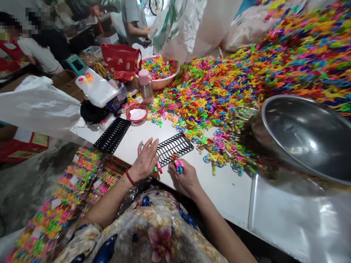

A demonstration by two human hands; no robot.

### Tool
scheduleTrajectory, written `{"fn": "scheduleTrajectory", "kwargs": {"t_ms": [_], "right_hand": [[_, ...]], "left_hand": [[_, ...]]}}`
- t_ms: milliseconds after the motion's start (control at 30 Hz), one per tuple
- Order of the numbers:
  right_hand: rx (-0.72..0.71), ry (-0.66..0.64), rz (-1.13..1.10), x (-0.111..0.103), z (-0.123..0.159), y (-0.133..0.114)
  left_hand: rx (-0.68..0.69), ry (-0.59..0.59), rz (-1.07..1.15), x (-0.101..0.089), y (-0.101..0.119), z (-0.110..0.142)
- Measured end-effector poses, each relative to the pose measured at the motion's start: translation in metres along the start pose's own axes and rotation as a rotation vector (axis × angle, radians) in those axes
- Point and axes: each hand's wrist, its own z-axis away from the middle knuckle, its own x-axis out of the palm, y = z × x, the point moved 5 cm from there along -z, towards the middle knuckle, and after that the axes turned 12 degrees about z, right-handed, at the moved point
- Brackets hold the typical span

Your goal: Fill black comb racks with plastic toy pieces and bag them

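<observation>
My right hand (188,179) is closed round several small plastic toys (179,166) in pink, blue and red, at the near edge of a black slotted rack (175,148). My left hand (145,160) lies over the rack's left end with its fingers stretched out. Beside its fingertips show small green and red pieces (158,168), partly hidden by the hand. Most of the rack's slots look unfilled. A large heap of the same bright toys (219,91) spreads over the white table (211,190) beyond the rack.
A second black rack (112,135) lies to the left, near a red basket (136,114) and a pink-lidded bottle (146,86). On the right stands a big steel bowl (304,135). Bagged toys (68,193) sit below left. Other people (134,22) are behind.
</observation>
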Motion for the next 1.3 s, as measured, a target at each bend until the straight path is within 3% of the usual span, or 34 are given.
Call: {"fn": "scheduleTrajectory", "kwargs": {"t_ms": [233,600,900,1133,1200,1300], "right_hand": [[-0.145,-0.085,-0.036,0.034,-0.018,-0.027],[-0.258,-0.275,0.057,0.026,-0.027,-0.036],[-0.391,-0.388,0.042,0.041,-0.034,-0.018],[-0.393,-0.239,-0.058,0.037,-0.027,-0.024],[-0.324,-0.159,-0.024,0.022,-0.02,-0.014],[-0.07,0.081,0.211,-0.023,0.002,0.023]], "left_hand": [[0.025,0.008,0.036,0.0,-0.001,-0.001],[0.047,-0.01,0.019,-0.001,-0.003,0.0],[0.098,-0.049,-0.046,0.0,-0.001,0.003],[0.118,-0.08,-0.088,0.003,0.01,0.003],[0.096,-0.072,-0.062,0.002,0.01,0.002],[0.106,-0.093,-0.018,-0.003,0.009,0.004]]}}
